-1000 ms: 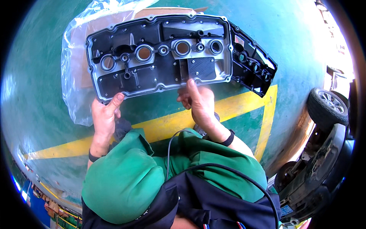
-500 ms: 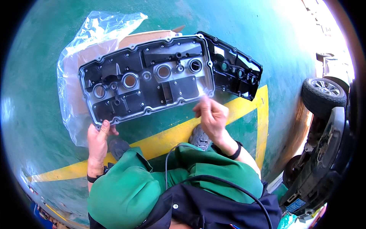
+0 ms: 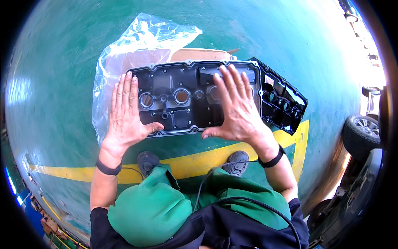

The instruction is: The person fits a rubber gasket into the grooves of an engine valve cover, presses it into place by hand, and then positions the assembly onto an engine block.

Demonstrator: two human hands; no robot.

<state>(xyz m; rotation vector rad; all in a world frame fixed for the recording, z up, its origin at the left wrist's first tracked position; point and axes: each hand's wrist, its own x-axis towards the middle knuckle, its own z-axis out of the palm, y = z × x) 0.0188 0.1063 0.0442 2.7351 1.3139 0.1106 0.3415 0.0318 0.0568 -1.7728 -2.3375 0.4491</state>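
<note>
A black engine valve cover [image 3: 190, 112] with a silvery edge lies in front of me, its ribbed inner side with round holes facing up. My left hand [image 3: 124, 112] is stretched flat over its left end, fingers together and thumb out. Over the right end my right hand [image 3: 238, 106] is spread with its fingers apart, hiding some of the holes there. Neither hand grips anything; whether the palms touch the cover I cannot tell. A second, glossy black valve cover [image 3: 278, 113] lies at an angle, partly behind the first one's right end.
Behind the covers are a flat cardboard box [image 3: 199, 54] and a clear plastic bag [image 3: 143, 35]. A yellow stripe [image 3: 190, 165] crosses the green floor by my shoes. A car wheel [image 3: 364, 130] stands at the far right. A dark cable [image 3: 253, 203] runs across my lap.
My left hand has let go of the cover's near left corner and flattened over that end. My right hand has opened and moved over the right end. The whole view has shifted and turned.
</note>
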